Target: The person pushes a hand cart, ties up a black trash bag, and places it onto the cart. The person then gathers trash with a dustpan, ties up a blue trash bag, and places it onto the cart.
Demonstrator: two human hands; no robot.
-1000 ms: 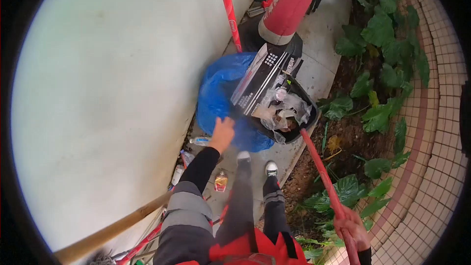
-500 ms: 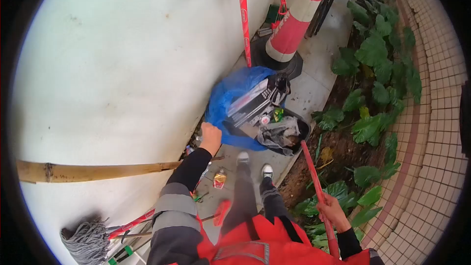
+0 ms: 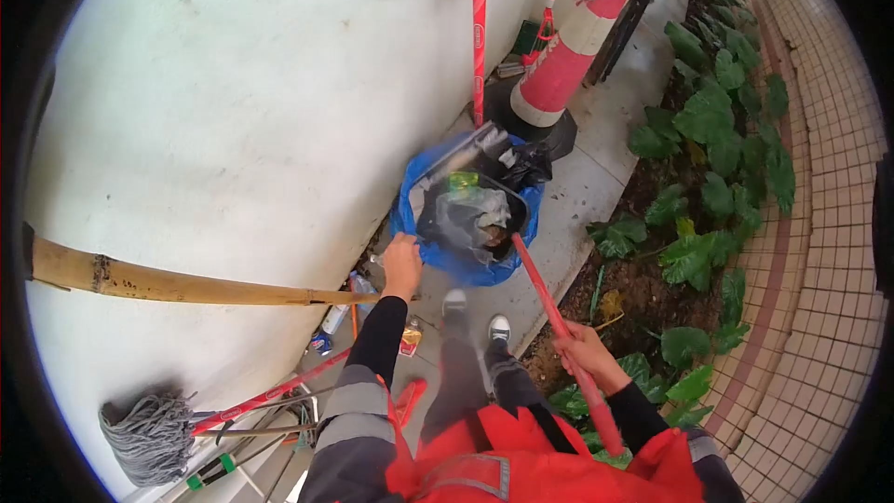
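Note:
My left hand (image 3: pixel 402 265) is closed on the near left rim of a blue plastic bag (image 3: pixel 484 273). My right hand (image 3: pixel 587 354) grips a red pole (image 3: pixel 549 303). The pole's far end meets a dark scoop (image 3: pixel 515 214), which is over the mouth of the bag. Grey clear plastic, a green wrapper (image 3: pixel 463 181) and other rubbish lie in the scoop, partly blurred. A black plastic bag (image 3: pixel 528 166) sits at the blue bag's far right side.
A red and white cone (image 3: pixel 556 74) stands beyond the bag. A bamboo pole (image 3: pixel 186 284) and a grey mop (image 3: pixel 149 438) are at the left, by the wall (image 3: pixel 251 112). Leafy plants (image 3: pixel 712 121) line the right side. Small litter (image 3: pixel 411 337) lies near the shoes.
The red pole and scoop have moved left, from beside the blue bag to over its mouth. My left hand has gone from reaching to holding the bag's rim. The printed box is no longer clearly seen.

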